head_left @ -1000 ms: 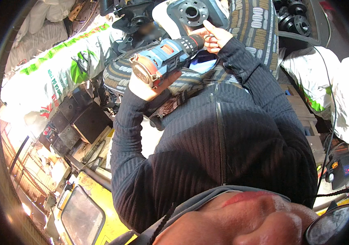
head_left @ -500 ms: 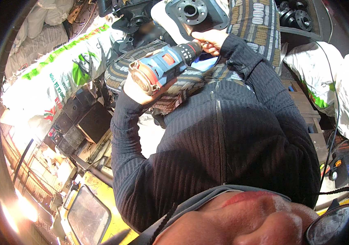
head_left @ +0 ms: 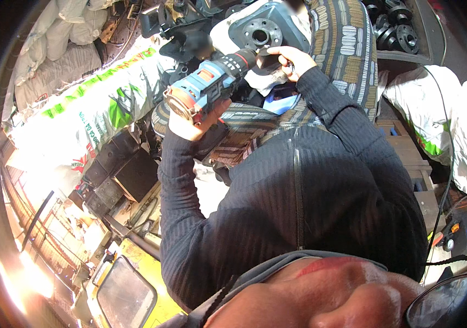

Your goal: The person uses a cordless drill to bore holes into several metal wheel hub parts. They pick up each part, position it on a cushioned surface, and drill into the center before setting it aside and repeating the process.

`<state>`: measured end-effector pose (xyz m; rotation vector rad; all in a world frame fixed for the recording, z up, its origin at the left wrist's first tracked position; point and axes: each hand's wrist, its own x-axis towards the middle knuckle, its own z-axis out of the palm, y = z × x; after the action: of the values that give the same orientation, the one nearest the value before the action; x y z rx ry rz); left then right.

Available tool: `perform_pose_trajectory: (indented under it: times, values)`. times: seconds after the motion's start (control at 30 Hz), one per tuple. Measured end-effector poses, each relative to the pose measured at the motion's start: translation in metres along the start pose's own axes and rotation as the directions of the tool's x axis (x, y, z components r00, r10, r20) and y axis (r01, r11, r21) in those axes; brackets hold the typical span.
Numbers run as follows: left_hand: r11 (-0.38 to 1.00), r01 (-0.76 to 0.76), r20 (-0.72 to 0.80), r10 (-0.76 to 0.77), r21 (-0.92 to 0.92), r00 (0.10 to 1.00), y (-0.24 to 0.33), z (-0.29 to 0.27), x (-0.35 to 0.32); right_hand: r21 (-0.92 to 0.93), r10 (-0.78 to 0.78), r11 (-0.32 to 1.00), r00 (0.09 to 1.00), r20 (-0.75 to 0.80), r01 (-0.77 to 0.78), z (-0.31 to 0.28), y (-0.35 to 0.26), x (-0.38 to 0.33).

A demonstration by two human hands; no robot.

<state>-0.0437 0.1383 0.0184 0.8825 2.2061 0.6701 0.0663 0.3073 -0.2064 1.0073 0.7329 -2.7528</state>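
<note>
From my remote station I record the following. The left hand (head_left: 195, 124) is closed around the grip of a drill (head_left: 206, 82), blue with orange-red parts and a black nose. The drill is held above the lap, its nose directed away from the body and toward the right. The right hand (head_left: 294, 59) is raised just beside that nose, its thumb and forefinger brought near each other and the remaining fingers curled. Whether it grips something small, or touches the drill, I cannot tell.

Just beyond both hands I note a dark plate (head_left: 297, 37) bearing a round hub ringed with holes. It lies against white material, near the patterned cloth (head_left: 344, 54). A blue item (head_left: 281, 101) sits on the near side of the hands; I cannot identify it.

To the right, a bin (head_left: 405, 57) contains black round parts (head_left: 407, 39), with white bags (head_left: 425, 104) nearer the body. To the left lies a white and green sack (head_left: 105, 117), and below it a dark box (head_left: 139, 174). At lower left I observe a yellow panel (head_left: 161, 284) with a framed pane.
</note>
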Motion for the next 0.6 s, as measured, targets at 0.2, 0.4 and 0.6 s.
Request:
perform_pose_trajectory:
  times: [0.2,0.4,0.6]
  values:
    - [0.977,-0.081,-0.046,0.091,0.197,0.995,-0.025,0.006,0.040,0.061,-0.108,0.991,0.978,-0.178,0.120,0.003,-0.004,-0.004]
    - [0.989,-0.042,-0.029,0.047,0.140,0.999,-0.031,0.011,0.065,0.002,-0.333,0.934,0.875,-0.350,0.357,0.004,0.007,0.015]
    - [0.994,0.039,-0.008,-0.039,0.103,0.999,-0.032,0.010,0.073,-0.188,-0.358,0.933,0.840,-0.409,0.307,0.006,0.015,0.026]
